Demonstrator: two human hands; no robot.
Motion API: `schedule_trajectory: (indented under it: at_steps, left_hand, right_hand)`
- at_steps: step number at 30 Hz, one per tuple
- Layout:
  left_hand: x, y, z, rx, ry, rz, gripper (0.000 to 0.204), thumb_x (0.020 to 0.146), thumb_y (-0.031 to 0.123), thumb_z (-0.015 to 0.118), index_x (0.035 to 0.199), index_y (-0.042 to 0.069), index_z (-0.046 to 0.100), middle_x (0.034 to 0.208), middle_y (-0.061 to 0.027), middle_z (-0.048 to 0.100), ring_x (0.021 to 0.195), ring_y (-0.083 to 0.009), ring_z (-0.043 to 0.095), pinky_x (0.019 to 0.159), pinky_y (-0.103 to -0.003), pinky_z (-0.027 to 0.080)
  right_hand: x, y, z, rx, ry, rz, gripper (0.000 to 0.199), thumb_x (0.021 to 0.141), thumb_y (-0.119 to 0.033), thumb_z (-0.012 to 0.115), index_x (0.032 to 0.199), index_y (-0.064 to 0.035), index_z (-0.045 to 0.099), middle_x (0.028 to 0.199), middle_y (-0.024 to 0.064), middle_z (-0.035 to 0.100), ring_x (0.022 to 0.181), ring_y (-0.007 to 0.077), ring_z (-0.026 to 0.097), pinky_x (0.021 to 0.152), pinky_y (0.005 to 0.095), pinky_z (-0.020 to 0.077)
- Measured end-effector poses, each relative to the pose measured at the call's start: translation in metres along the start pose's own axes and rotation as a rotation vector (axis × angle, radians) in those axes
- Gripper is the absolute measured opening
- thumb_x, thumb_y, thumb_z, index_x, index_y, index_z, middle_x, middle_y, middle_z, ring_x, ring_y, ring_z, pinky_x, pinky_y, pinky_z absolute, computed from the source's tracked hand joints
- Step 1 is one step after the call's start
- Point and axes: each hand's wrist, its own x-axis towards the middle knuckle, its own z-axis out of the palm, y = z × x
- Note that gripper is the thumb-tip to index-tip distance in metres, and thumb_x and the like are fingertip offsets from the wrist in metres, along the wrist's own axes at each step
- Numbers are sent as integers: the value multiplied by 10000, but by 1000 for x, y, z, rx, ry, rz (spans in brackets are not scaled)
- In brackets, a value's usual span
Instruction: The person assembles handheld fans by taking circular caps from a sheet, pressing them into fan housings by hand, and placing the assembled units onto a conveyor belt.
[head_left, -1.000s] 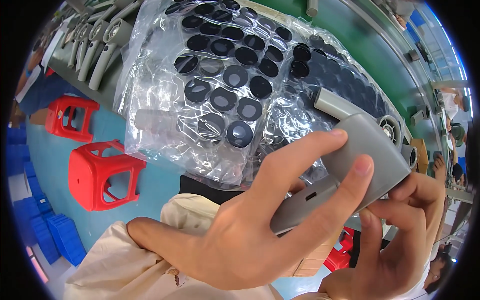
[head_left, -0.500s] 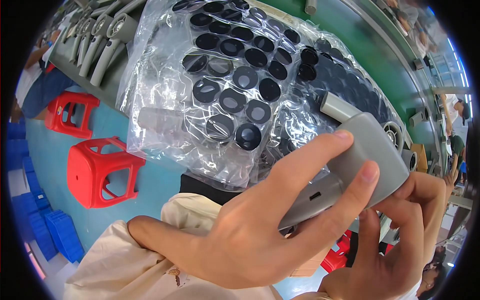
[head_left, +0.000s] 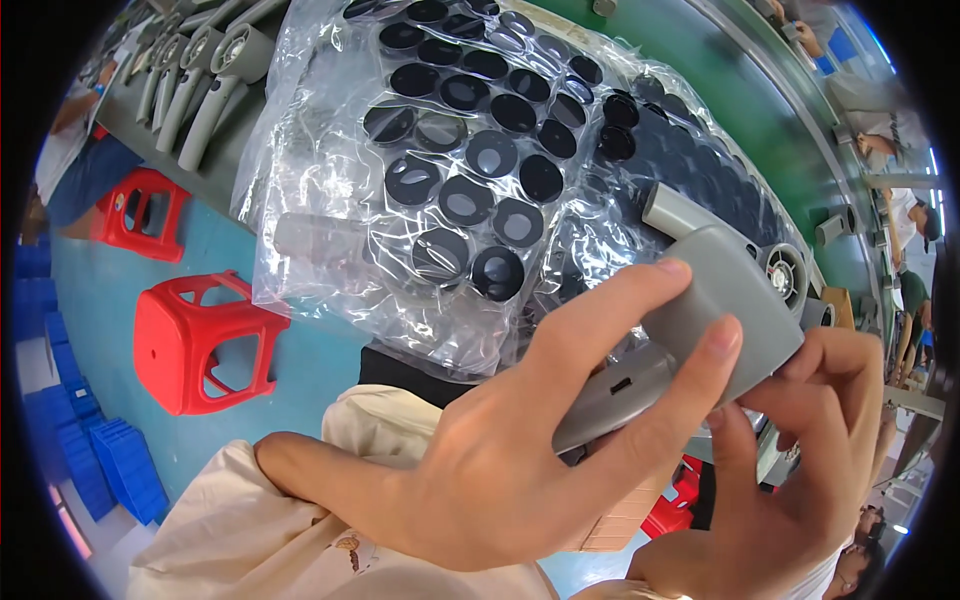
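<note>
With both hands clasped on the grey plastic hair-dryer-shaped housing (head_left: 700, 320), the left hand (head_left: 520, 450) should steady it while the right hand (head_left: 790, 470), at four o'clock, presses squarely.

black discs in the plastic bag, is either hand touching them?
No. Both the left hand and right hand grip the grey housing, apart from the bagged black discs.

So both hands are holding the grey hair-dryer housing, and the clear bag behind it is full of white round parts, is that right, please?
Not quite: the round parts in the clear bag are black, not white, as the head view shows. The left hand and right hand do hold the grey hair-dryer housing.
</note>
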Motion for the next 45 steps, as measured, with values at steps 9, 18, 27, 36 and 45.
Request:
schedule_trajectory:
  at_steps: [9,18,27,36,45]
  left_hand:
    - [3,1,-4,-56,-24,-21,507,606,-203,664,1082,-28,666,1205,-306,478,888,-249,599,481,-183,482]
    - [18,3,-12,76,-123,88,472,627,-171,673,1079,-35,663,1199,-329,481,951,-272,601,491,-184,509]
    - [10,2,-8,41,-91,69,471,627,-179,674,1070,-19,671,1207,-330,478,976,-270,588,514,-184,519]
    - [9,-2,-9,-3,-72,86,472,626,-178,677,1071,-21,666,1216,-330,465,977,-273,594,541,-198,536]
    - [5,-2,-12,-16,-58,58,415,659,-169,684,1053,-41,666,1215,-323,467,945,-273,611,560,-216,551]
  right_hand:
    - [1,-4,2,80,-1,75,223,612,65,786,798,-6,685,827,63,535,691,163,491,556,255,389]
    - [4,-13,5,560,216,287,217,662,72,732,854,16,649,879,117,447,727,199,466,564,262,361]
    - [-2,-2,11,306,199,127,211,628,97,727,805,24,641,902,126,453,681,158,446,502,239,322]
    - [-2,-8,19,241,308,151,204,611,153,697,765,33,639,901,117,455,548,122,408,479,222,275]
    - [-1,7,5,87,73,-47,269,599,36,808,800,-31,642,821,40,512,654,139,435,533,246,336]
